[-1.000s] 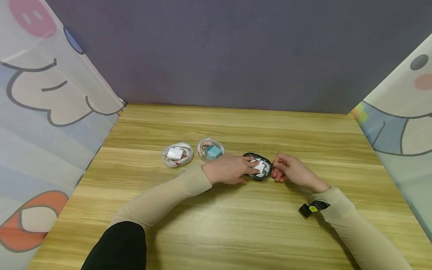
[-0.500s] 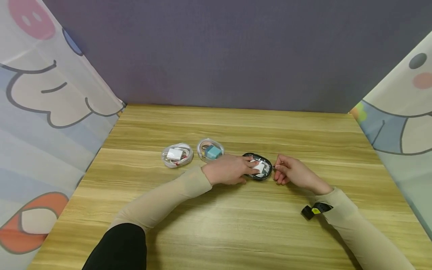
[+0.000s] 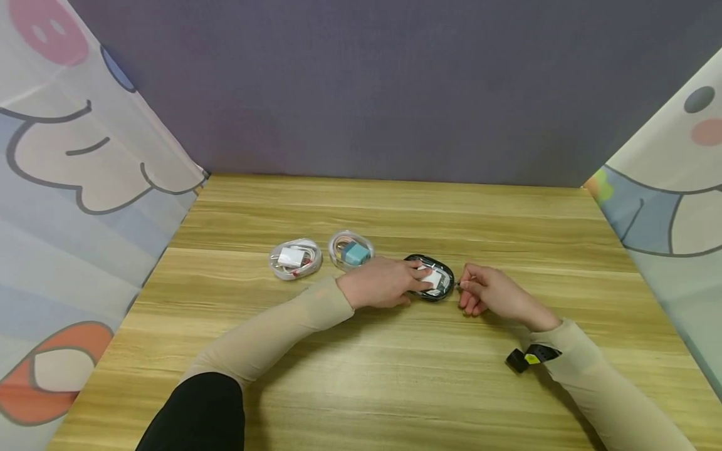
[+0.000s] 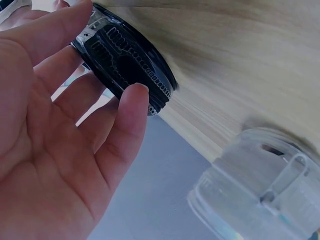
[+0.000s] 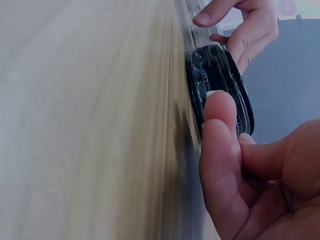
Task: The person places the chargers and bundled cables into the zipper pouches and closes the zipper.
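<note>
A small oval zip case (image 3: pixel 447 289) with a black zipped rim and see-through top lies on the table. Inside it sit a white charger plug (image 3: pixel 434 279) and coiled cable. My left hand (image 3: pixel 380 283) grips the case's left end, fingers over the top. At the right end, my right hand (image 3: pixel 489 292) pinches the tiny dark zipper pull (image 3: pixel 458 284) between thumb and forefinger; the pull is mostly hidden in the right wrist view. Zipper teeth show along the black side (image 4: pixel 135 55) in the left wrist view.
Left of the hands lie two clear zip cases: one with a white plug and cable (image 3: pixel 293 258), one with a blue plug (image 3: pixel 356 254). Behind the wooden table (image 3: pixel 395 388) stands a grey panel (image 3: pixel 361 94), with printed cloths (image 3: pixel 84 250) at the sides.
My right hand has shifted slightly right and toward me, around the end of the black-rimmed case, pinching the zipper pull. My left hand and the cases have stayed in place.
</note>
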A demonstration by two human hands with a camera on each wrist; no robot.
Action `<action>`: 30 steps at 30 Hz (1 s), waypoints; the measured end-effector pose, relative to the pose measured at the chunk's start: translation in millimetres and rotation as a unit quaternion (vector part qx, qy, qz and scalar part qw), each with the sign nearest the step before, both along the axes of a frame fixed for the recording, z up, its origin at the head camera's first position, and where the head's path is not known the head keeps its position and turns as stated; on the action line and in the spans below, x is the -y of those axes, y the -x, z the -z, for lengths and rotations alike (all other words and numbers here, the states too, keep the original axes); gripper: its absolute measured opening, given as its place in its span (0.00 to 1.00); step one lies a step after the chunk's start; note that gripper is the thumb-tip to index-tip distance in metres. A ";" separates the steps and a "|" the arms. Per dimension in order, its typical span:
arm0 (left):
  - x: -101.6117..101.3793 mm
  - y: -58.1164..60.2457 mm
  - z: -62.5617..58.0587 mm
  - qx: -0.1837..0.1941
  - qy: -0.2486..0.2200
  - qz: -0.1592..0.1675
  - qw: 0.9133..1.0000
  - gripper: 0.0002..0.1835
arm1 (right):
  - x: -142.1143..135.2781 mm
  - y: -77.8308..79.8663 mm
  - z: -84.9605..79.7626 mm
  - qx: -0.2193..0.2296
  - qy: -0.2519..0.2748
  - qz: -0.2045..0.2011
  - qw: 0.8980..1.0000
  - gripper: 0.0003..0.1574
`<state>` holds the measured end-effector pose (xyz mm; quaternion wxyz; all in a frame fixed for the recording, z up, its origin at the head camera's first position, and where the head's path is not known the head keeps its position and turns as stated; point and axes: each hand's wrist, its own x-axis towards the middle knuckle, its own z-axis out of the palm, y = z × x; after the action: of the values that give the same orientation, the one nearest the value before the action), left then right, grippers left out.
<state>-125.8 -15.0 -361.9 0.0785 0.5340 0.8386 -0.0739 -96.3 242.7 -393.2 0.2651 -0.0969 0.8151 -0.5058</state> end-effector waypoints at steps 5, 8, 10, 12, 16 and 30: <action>-0.1 0.6 -1.3 0.001 0.003 -0.001 1.000 0.29 | 1.2 -5.2 -1.8 0.001 -0.002 -0.009 1.000 0.08; 0.1 0.5 -1.8 -0.002 0.005 -0.003 1.000 0.29 | 3.2 -8.1 -2.8 0.001 -0.001 -0.014 1.000 0.08; 0.1 0.4 -2.3 -0.006 0.007 -0.004 1.000 0.29 | 4.4 -9.7 -3.2 0.003 0.004 -0.019 1.000 0.09; 0.0 0.1 -2.6 -0.011 0.007 -0.001 1.000 0.29 | 5.3 -10.6 -3.2 0.009 0.010 -0.023 1.000 0.09; -0.1 -1.0 -3.0 -0.019 0.006 0.002 1.000 0.30 | 5.0 -10.6 -2.6 0.009 0.016 -0.026 0.999 0.10; -3.8 -1.5 6.1 -0.074 -0.071 0.042 0.994 0.24 | 5.7 3.3 0.0 -0.049 -0.013 0.048 0.998 0.09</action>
<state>-124.3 -11.2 -368.0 -0.0254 0.5659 0.8221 -0.0569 -99.6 237.0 -393.2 0.2010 -0.0787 0.8374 -0.5021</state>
